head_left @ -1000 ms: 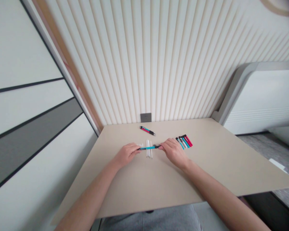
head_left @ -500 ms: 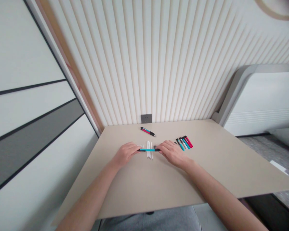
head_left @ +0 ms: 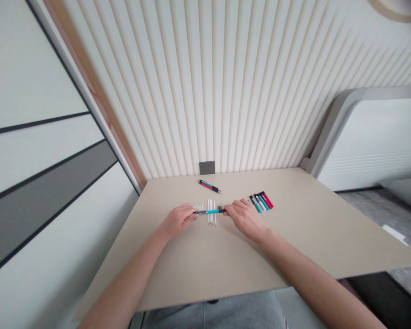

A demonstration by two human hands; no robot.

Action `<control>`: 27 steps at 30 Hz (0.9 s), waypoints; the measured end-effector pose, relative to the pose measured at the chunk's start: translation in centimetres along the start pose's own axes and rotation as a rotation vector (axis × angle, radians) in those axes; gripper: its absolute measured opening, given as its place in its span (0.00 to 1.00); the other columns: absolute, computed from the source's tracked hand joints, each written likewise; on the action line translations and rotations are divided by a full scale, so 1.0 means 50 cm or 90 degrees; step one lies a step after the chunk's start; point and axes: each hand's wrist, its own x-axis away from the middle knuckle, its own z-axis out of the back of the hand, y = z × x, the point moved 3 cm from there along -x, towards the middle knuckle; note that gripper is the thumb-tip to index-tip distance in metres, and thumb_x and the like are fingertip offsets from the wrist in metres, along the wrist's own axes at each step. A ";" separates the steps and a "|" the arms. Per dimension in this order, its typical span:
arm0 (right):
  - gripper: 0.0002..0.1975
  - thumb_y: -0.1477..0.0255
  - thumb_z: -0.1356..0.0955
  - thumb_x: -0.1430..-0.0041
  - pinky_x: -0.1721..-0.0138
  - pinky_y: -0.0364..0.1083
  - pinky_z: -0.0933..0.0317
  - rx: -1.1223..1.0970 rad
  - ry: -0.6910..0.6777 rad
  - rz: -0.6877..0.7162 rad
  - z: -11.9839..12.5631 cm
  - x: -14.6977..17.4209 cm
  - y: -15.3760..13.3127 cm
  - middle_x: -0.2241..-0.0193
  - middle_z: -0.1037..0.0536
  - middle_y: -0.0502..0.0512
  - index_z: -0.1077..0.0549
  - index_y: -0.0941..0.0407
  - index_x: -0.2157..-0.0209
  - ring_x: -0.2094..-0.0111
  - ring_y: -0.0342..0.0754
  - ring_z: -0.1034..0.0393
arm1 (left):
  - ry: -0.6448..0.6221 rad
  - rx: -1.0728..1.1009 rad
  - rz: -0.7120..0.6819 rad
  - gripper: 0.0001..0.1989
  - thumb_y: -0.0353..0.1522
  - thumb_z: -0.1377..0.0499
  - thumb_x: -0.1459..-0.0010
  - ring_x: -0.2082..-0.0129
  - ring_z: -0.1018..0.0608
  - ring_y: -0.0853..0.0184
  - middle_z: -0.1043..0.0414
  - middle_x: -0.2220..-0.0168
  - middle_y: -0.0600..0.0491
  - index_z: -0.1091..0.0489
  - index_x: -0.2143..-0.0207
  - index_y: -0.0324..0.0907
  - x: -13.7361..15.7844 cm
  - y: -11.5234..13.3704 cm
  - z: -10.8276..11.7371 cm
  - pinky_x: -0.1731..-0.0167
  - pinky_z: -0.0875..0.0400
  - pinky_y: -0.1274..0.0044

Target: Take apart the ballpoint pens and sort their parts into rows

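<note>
A blue and black pen (head_left: pixel 212 211) is held level between my two hands, above the table. My left hand (head_left: pixel 179 220) pinches its black end with the clip, and my right hand (head_left: pixel 243 217) grips the other black end. Under the pen lie several thin white refills (head_left: pixel 210 219), side by side and pointing away from me. Small white pieces (head_left: pixel 198 207) are lined up just beyond my left fingers. A small dark piece (head_left: pixel 220 208) shows beside my right fingertips, partly hidden.
Several pen barrels (head_left: pixel 262 201) in blue, white and red lie in a row to the right. Two pens (head_left: pixel 209 186), one blue and one red, rest together near the wall. A dark socket (head_left: pixel 207 167) is on the ribbed wall behind the beige table (head_left: pixel 192 269).
The pen has turned slightly, so its clip and printed side now show near my left hand. Both hands keep their hold in nearly the same place; the view has shifted a little.
</note>
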 end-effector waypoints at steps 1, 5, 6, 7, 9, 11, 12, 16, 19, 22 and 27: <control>0.15 0.68 0.44 0.30 0.63 0.48 0.48 -0.008 0.010 -0.006 0.003 0.000 -0.001 0.72 0.26 0.57 0.29 0.57 0.62 0.68 0.49 0.35 | 0.005 0.005 0.007 0.16 0.37 0.52 0.33 0.71 0.30 0.68 0.32 0.74 0.51 0.29 0.66 0.39 0.000 -0.001 0.001 0.68 0.35 0.77; 0.15 0.63 0.41 0.32 0.59 0.49 0.45 -0.067 0.042 -0.021 0.011 -0.001 0.000 0.64 0.24 0.60 0.30 0.57 0.54 0.61 0.51 0.33 | 0.023 0.009 0.009 0.14 0.37 0.51 0.33 0.67 0.27 0.66 0.28 0.68 0.50 0.30 0.58 0.40 0.000 -0.002 0.006 0.64 0.34 0.76; 0.16 0.63 0.41 0.32 0.58 0.49 0.45 -0.080 0.045 -0.028 0.012 -0.001 0.001 0.62 0.24 0.60 0.31 0.57 0.51 0.60 0.51 0.33 | 0.023 0.007 0.007 0.13 0.37 0.51 0.33 0.66 0.27 0.66 0.28 0.67 0.49 0.30 0.57 0.40 0.000 -0.002 0.007 0.64 0.33 0.75; 0.17 0.63 0.41 0.32 0.58 0.49 0.44 -0.089 0.044 -0.037 0.011 -0.001 0.003 0.61 0.24 0.60 0.32 0.57 0.50 0.59 0.52 0.33 | 0.023 0.002 0.005 0.13 0.37 0.51 0.33 0.66 0.27 0.66 0.27 0.67 0.49 0.30 0.57 0.40 0.000 -0.001 0.007 0.63 0.33 0.75; 0.15 0.65 0.41 0.32 0.58 0.50 0.44 -0.101 0.037 -0.055 0.007 -0.001 0.008 0.63 0.24 0.60 0.30 0.56 0.52 0.60 0.52 0.33 | 0.023 -0.006 0.001 0.13 0.37 0.51 0.33 0.66 0.27 0.66 0.27 0.67 0.49 0.30 0.57 0.40 0.000 -0.001 0.008 0.63 0.33 0.75; 0.13 0.66 0.41 0.32 0.58 0.49 0.43 -0.116 0.032 -0.061 0.000 0.000 0.011 0.65 0.24 0.59 0.28 0.56 0.58 0.61 0.51 0.32 | 0.025 -0.014 -0.004 0.13 0.37 0.51 0.33 0.66 0.27 0.66 0.27 0.66 0.49 0.30 0.56 0.40 0.000 -0.001 0.008 0.63 0.33 0.75; 0.12 0.67 0.40 0.32 0.59 0.49 0.43 -0.125 0.037 -0.064 -0.002 0.000 0.013 0.65 0.24 0.59 0.29 0.56 0.60 0.61 0.51 0.32 | 0.026 -0.018 -0.007 0.14 0.37 0.51 0.33 0.66 0.27 0.66 0.27 0.66 0.49 0.30 0.56 0.40 0.001 -0.001 0.008 0.63 0.33 0.75; 0.12 0.65 0.37 0.35 0.58 0.50 0.41 -0.154 0.080 -0.069 -0.004 0.003 0.016 0.62 0.25 0.60 0.32 0.56 0.54 0.59 0.52 0.32 | 0.047 -0.022 -0.020 0.13 0.36 0.51 0.33 0.65 0.26 0.67 0.26 0.66 0.49 0.30 0.55 0.40 0.002 -0.003 0.007 0.63 0.32 0.76; 0.09 0.68 0.38 0.34 0.59 0.49 0.41 -0.161 0.070 -0.050 -0.003 0.002 0.012 0.64 0.25 0.58 0.31 0.55 0.56 0.60 0.51 0.32 | 0.063 -0.013 -0.025 0.12 0.35 0.50 0.33 0.65 0.25 0.67 0.26 0.65 0.50 0.30 0.54 0.40 0.004 -0.006 0.006 0.63 0.32 0.77; 0.07 0.71 0.38 0.34 0.59 0.49 0.40 -0.180 0.075 -0.066 0.000 0.002 0.008 0.65 0.25 0.58 0.31 0.56 0.59 0.62 0.51 0.32 | 0.061 -0.011 -0.028 0.12 0.35 0.49 0.34 0.66 0.26 0.67 0.26 0.66 0.50 0.30 0.54 0.40 0.004 -0.006 0.003 0.64 0.32 0.77; 0.09 0.69 0.38 0.34 0.57 0.49 0.40 -0.198 0.041 -0.062 0.000 0.000 0.003 0.62 0.25 0.58 0.32 0.55 0.55 0.59 0.51 0.33 | 0.048 -0.011 -0.021 0.13 0.36 0.49 0.33 0.67 0.26 0.67 0.26 0.66 0.49 0.29 0.54 0.40 0.003 -0.004 0.002 0.65 0.32 0.77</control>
